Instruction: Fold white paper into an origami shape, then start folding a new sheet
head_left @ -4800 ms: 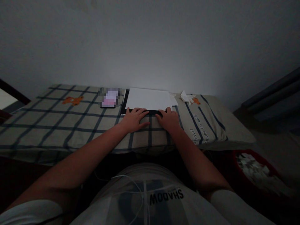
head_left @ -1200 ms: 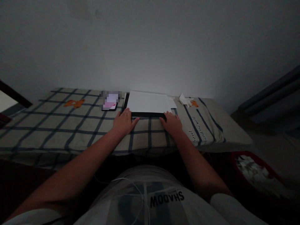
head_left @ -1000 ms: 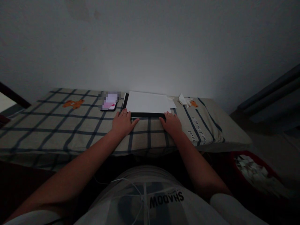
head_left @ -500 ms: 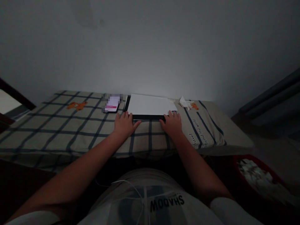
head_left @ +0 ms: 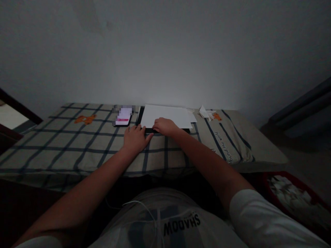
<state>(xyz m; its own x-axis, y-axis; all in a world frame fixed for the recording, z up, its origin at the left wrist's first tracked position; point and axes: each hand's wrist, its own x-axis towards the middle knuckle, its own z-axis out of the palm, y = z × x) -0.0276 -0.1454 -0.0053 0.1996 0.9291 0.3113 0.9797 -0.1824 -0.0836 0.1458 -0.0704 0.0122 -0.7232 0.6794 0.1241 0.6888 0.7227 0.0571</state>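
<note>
Head view, middle of the frame: a sheet of white paper (head_left: 168, 115) lies flat on a black board (head_left: 140, 116), which shows only as a dark strip down the paper's left side and along its front. Both rest on the cloth-covered desk (head_left: 103, 148). The left hand (head_left: 134, 138) is palm down and loosely spread, thumb out, its fingertips at the board's front left corner; it grips nothing that I can see. The right hand (head_left: 165, 126) is bent over the front edge of the paper, fingers curled in close together. Its own back hides the thumb and most of the fingertips, so I cannot tell whether it has pinched anything. That hand and its wrist also cover part of the board's front strip.

Another piece of paper (head_left: 193, 117) peeks out on the right, most of it hidden. Left of centre lies a phone (head_left: 123, 117), its screen lit but partly blurred out. Right of centre is a crumpled tissue (head_left: 205, 113). Down at the lower right, a red tub (head_left: 292, 175) runs into shadow, its pale contents too dim to name.
</note>
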